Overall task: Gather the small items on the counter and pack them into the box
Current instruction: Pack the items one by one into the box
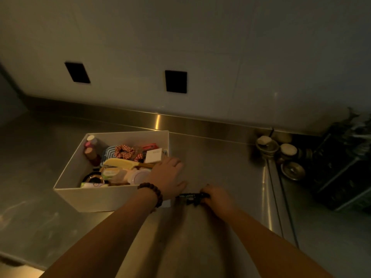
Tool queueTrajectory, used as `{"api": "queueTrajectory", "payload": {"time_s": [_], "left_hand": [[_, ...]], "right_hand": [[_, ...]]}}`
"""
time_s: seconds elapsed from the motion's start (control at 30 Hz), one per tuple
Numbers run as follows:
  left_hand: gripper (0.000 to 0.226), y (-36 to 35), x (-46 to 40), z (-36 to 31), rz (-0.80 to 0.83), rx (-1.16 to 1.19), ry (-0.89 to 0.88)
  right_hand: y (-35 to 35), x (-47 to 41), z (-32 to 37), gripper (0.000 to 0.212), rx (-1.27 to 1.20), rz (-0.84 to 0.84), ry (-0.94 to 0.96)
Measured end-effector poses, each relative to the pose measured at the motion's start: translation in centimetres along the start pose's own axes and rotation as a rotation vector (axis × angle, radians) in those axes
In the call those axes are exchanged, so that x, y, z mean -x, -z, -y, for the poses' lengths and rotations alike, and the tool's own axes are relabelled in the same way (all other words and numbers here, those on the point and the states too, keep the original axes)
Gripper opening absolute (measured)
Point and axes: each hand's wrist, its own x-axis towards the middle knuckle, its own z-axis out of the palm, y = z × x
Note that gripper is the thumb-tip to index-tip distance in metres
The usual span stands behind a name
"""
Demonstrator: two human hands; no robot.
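A white box [94, 198] stands on the steel counter [212, 157], crowded with small things: a red checked scrunchie [125, 151], a yellow comb [122, 163], small bottles [91, 146], a white card box [153, 155] and round tins. My left hand [167, 176], with a bead bracelet on its wrist, rests on the box's right rim, fingers laid flat. Just right of the box, my right hand [215, 195] grips a small black tube-shaped item [189, 197] with pale lettering, low over the counter.
Several small metal cups and bowls [277, 150] sit at the counter's right edge beside a sink with a dark rack [345, 167]. Two black square openings [176, 81] are in the back wall. The light is dim.
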Motion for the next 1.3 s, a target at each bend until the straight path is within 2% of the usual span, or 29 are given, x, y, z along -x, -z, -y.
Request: {"api": "queueTrajectory", "payload": {"time_s": [0.23,0.4,0.57,0.7,0.87,1.0,1.07,1.17,1.3], "left_hand": [[0.06,0.2,0.3,-0.4,-0.012,-0.04,0.006],[0.059,0.4,0.5,-0.4,-0.044,0.029,0.004],[0.065,1.2,1.9,1.2,-0.266,0.235,0.07],[0.07,2.8,4.2,6.3,-0.363,0.268,0.141],[0.092,4.2,8.0,16.8,-0.387,0.264,0.38],[0.105,3.9,9.9,22.8,-0.21,0.355,0.523],[0.111,2.9,10.4,24.0,-0.127,0.494,0.496],[0.104,2.0,10.8,24.2,-0.148,0.806,0.412],[0.086,1.1,10.5,25.1,-0.208,0.882,0.292]], "right_hand": [[2.8,0.1,1.6,0.021,-0.175,-0.174,-0.01],[5.7,0.5,4.3,0.015,-0.269,-0.265,0.059],[8.7,-0.1,7.1,0.018,-0.249,-0.338,0.169],[10.4,-1.2,10.9,0.019,-0.294,-0.33,0.241],[9.3,-3.3,15.7,0.025,-0.307,-0.353,0.257],[6.4,-5.0,19.8,0.023,-0.375,-0.318,0.216],[4.7,-6.0,22.3,0.022,-0.448,-0.286,0.194],[2.1,-8.1,25.7,0.024,-0.476,-0.256,0.175],[-1.1,-10.9,29.6,0.019,-0.479,-0.262,0.162]]}}
